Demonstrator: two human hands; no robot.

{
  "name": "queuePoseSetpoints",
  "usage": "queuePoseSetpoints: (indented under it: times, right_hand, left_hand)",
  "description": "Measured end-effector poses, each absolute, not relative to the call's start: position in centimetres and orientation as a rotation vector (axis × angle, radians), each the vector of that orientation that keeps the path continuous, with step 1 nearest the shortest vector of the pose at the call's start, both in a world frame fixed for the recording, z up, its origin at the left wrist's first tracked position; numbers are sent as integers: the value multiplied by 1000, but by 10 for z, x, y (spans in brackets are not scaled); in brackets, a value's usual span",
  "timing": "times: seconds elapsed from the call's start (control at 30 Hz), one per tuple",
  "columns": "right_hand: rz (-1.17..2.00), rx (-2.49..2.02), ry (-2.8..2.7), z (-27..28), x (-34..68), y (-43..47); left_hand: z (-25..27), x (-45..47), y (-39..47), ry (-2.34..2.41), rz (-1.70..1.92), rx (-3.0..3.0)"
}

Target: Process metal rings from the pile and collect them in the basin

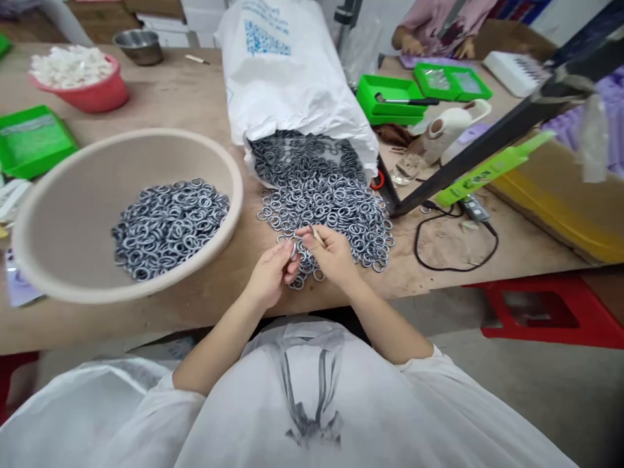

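Note:
My left hand (273,272) is closed on a small grey ring (293,251) at the near edge of the ring pile. Pinched in my right hand (333,255) is a thin, light wooden-looking stick (318,236), its tip close to my left fingers. Under and beyond both hands lies a heap of grey rings (336,207), spilling from the mouth of a white woven sack (297,84). To the left, a large beige basin (68,195) contains another mound of similar rings (170,224).
A black slanted post (468,143) rises right of the heap, near a black cable (419,250). Green trays (385,97) and a white spray bottle (451,127) stand behind. A red bowl (97,91) of white pieces sits far left. A co-worker (439,29) sits across.

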State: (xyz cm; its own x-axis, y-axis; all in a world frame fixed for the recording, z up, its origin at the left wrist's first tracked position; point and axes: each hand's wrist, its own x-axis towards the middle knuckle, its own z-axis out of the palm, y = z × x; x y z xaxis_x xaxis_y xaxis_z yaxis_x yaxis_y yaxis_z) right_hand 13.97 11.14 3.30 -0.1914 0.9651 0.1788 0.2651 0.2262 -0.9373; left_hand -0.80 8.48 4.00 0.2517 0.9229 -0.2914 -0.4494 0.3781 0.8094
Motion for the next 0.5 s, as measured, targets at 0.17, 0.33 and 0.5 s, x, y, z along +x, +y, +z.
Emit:
queuePoseSetpoints:
  times: [0.17, 0.33, 0.5]
  right_hand:
    - [780, -1164, -2005, 40, 141, 100]
    - [591, -1163, -2186, 44, 138, 92]
    - [551, -1196, -2186, 41, 137, 92]
  left_hand:
    - [40, -11, 84, 828, 1082, 578]
    - [41, -8, 81, 845, 1087, 547]
    - [41, -8, 81, 827, 1073, 568]
